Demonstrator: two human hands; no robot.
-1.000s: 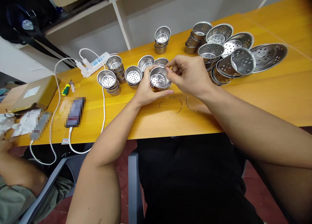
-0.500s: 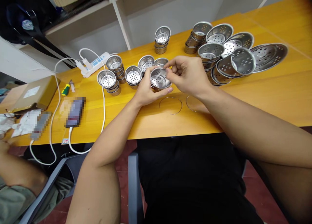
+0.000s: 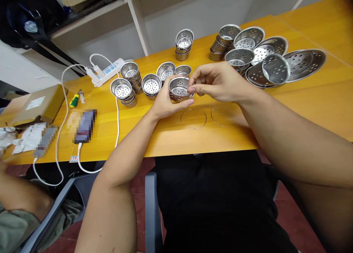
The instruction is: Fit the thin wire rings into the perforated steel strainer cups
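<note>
My left hand wraps around a small perforated metal cup and holds it tilted above the table, its open mouth facing up. At the cup's right rim my right hand is closed, thumb and fingertips pinched together. Whatever sits in that pinch, if anything, is hidden or too small to make out. Below the hands, a thin curved wire and a second wire arc lie on the table. Just behind the left hand stand more perforated cups.
Stacked cups stand left and another stack at the back. Larger perforated cups crowd the right. A power strip, phone, screwdriver and cardboard box lie left. Another person's arm is at far left.
My right hand has shifted slightly down and its wrist has swung right along the cup's rim, thumb now straighter. The left hand still holds the cup, turned slightly.
</note>
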